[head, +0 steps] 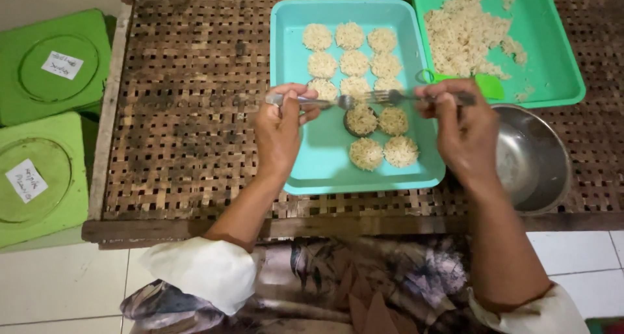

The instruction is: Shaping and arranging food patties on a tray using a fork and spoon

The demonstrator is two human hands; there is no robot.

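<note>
The left hand point(279, 129) is closed around the handle of a metal fork point(311, 101), and the right hand point(463, 131) is closed around a second fork point(416, 97); the two sets of tines meet over a noodle round point(361, 119) that sits in what looks like a small dark ring mould, though the blur there makes that hard to confirm. This round lies inside the teal tray point(325, 171), toward its right half, below three rows of finished noodle discs point(353, 63). Such pressed clumps are likely light, soft and crumbly, so they would be better nudged or lifted from underneath with the tines than pinched at the edge. Right of the teal tray, a green tray point(552, 61) holds a loose heap of noodles point(463, 33) and a green spatula point(481, 83), and a steel bowl point(530, 158) sits just beside the right hand, crowding that wrist. Left of the teal tray, beyond the woven tabletop point(188, 113), lie two green lidded boxes point(49, 113).
</note>
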